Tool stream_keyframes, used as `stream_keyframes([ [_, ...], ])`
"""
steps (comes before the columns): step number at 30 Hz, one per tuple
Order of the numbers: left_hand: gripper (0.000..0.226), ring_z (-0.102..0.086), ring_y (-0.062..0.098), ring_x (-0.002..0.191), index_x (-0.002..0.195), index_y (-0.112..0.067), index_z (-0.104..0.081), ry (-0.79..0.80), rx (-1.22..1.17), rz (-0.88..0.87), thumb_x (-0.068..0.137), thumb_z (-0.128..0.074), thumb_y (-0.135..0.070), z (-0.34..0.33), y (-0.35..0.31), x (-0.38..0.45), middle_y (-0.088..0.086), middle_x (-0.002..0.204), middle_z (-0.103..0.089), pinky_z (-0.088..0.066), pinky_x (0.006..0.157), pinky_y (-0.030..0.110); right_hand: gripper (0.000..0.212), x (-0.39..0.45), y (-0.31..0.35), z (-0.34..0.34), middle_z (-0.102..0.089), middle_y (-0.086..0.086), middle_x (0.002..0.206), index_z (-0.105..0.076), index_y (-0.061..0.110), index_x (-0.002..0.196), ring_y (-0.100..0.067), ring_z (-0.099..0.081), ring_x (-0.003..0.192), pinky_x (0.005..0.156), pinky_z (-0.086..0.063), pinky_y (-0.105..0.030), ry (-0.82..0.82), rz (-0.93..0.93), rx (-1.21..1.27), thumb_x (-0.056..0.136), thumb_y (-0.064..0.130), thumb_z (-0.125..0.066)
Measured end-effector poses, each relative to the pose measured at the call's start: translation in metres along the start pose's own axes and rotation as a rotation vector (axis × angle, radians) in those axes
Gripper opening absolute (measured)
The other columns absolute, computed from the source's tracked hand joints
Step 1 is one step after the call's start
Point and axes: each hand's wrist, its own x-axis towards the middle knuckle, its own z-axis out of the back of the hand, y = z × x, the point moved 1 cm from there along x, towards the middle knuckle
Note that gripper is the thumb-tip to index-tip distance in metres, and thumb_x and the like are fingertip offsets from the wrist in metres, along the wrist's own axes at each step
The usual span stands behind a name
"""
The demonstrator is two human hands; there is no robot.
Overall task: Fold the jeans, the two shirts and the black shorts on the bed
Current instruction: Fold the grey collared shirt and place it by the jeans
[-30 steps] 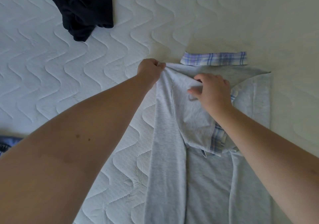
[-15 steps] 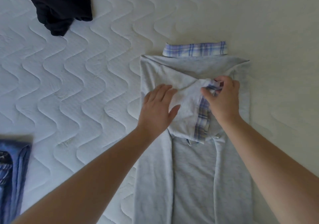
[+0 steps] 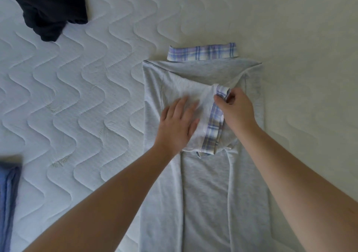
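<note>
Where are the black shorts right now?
In the head view, the black shorts lie crumpled at the bed's top-left, apart from the grey shirt.

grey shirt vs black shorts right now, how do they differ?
The grey shirt is spread flat with its sides folded in; the black shorts lie in a crumpled heap.
The shirt is being handled: the left hand presses flat on its sleeve and the right hand pinches the plaid cuff. The shorts are untouched.
The shirt sits centre frame, the shorts at the top left, partly cut off.
Both lie on the mattress.
</note>
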Motion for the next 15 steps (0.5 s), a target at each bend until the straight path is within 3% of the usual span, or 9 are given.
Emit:
stream_keyframes([
  [2, 0.056, -0.039, 0.027, 0.14, 0.151, -0.017, -0.033, -0.046, -0.028, 0.012, 0.102, -0.039, -0.044, 0.01, 0.003, 0.022, 0.011, 0.153, -0.04, -0.034, 0.111, 0.045, 0.023, -0.004, -0.002, 0.002, -0.057, 0.004, 0.075, -0.056, 0.009, 0.095, -0.009, -0.054, 0.066, 0.057, -0.039, -0.018, 0.052, 0.016, 0.04, 0.091, 0.029, -0.066],
  [5, 0.067, -0.029, 0.025, 0.146, 0.155, -0.019, -0.025, 0.048, -0.062, -0.01, 0.098, -0.051, -0.043, 0.024, 0.003, 0.06, 0.007, 0.157, -0.033, -0.022, 0.116, 0.043, 0.018, -0.012, 0.0, 0.003, -0.068, 0.01, 0.088, -0.057, 0.02, 0.106, -0.005, -0.066, 0.08, 0.072, -0.05, -0.018, 0.167, 0.039, 0.152, 0.092, 0.026, -0.066],
  [7, 0.065, -0.037, 0.027, 0.14, 0.152, -0.02, -0.033, 0.05, -0.106, -0.009, 0.095, -0.056, -0.042, 0.031, 0.004, 0.072, 0.007, 0.151, -0.041, -0.028, 0.113, 0.045, 0.017, -0.015, 0.001, 0.003, -0.072, 0.006, 0.096, -0.061, 0.021, 0.108, -0.007, -0.069, 0.088, 0.081, -0.054, -0.029, 0.203, 0.04, 0.227, 0.092, 0.025, -0.065],
  [9, 0.056, -0.052, 0.024, 0.121, 0.142, -0.019, -0.045, -0.013, -0.228, 0.055, 0.092, -0.063, -0.033, 0.037, 0.003, 0.072, 0.005, 0.133, -0.052, -0.04, 0.104, 0.041, 0.012, -0.017, 0.004, 0.005, -0.072, 0.002, 0.093, -0.065, 0.022, 0.103, -0.009, -0.068, 0.085, 0.078, -0.053, -0.03, 0.218, 0.049, 0.198, 0.094, 0.028, -0.063],
  [12, 0.028, -0.061, 0.008, 0.082, 0.119, -0.019, -0.056, 0.035, -0.515, 0.314, 0.093, -0.065, -0.025, 0.041, 0.006, 0.06, -0.004, 0.104, -0.06, -0.053, 0.081, 0.026, 0.02, -0.019, 0.006, 0.003, -0.061, -0.015, 0.071, -0.062, 0.008, 0.086, -0.019, -0.055, 0.061, 0.059, -0.041, -0.035, 0.138, 0.135, 0.049, 0.096, 0.025, -0.058],
  [14, 0.015, -0.067, 0.014, 0.08, 0.106, -0.019, -0.06, 0.111, -0.773, 0.578, 0.099, -0.056, -0.032, 0.042, 0.008, 0.051, -0.001, 0.095, -0.068, -0.058, 0.08, 0.031, 0.029, -0.027, 0.015, -0.001, -0.042, -0.006, 0.054, -0.048, 0.006, 0.075, -0.012, -0.036, 0.048, 0.053, -0.027, -0.031, 0.056, 0.25, -0.062, 0.099, 0.022, -0.052],
  [15, 0.023, -0.069, 0.02, 0.083, 0.102, -0.018, -0.062, 0.123, -0.961, 0.715, 0.101, -0.05, -0.037, 0.045, 0.007, 0.048, 0.003, 0.092, -0.07, -0.059, 0.082, 0.036, 0.027, -0.034, 0.022, -0.005, -0.039, 0.001, 0.051, -0.048, 0.01, 0.074, -0.011, -0.034, 0.045, 0.053, -0.025, -0.029, 0.016, 0.345, -0.12, 0.099, 0.02, -0.051],
])
